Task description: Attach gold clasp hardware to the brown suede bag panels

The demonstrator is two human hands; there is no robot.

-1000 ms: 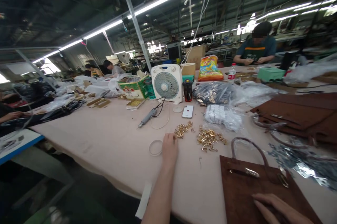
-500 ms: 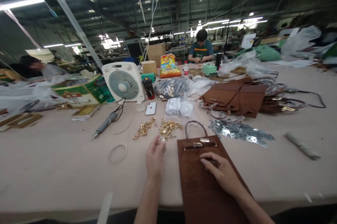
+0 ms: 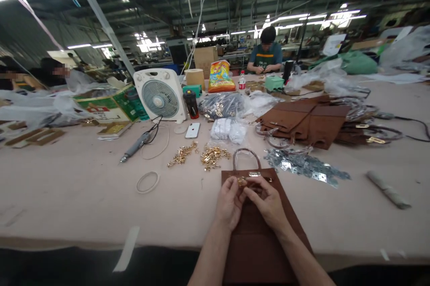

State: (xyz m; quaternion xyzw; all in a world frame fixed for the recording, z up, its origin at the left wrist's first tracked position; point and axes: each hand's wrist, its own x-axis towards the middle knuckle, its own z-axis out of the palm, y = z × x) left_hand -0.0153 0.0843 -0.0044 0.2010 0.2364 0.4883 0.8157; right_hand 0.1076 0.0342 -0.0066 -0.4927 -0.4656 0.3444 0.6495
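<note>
A brown leather bag (image 3: 262, 236) with a loop handle lies flat on the table in front of me. My left hand (image 3: 229, 201) pinches a small gold metal fitting (image 3: 241, 181) at the bag's top edge, beside a metal clasp (image 3: 254, 174). My right hand (image 3: 267, 203) rests on the bag with its fingertips meeting the left hand at the fitting. Two piles of gold fittings (image 3: 198, 155) lie just beyond the bag.
Silver plates (image 3: 304, 167) lie right of the bag, with stacked brown bags (image 3: 304, 120) behind them. An electric screwdriver (image 3: 134, 146), a tape ring (image 3: 148, 182), a phone (image 3: 192, 130) and a fan (image 3: 161, 96) sit left. A person works at the table's far end.
My left hand came from the gold pile to the bag's top edge with a fitting. My right hand slid up the bag to meet it. The view swung right, then steadied.
</note>
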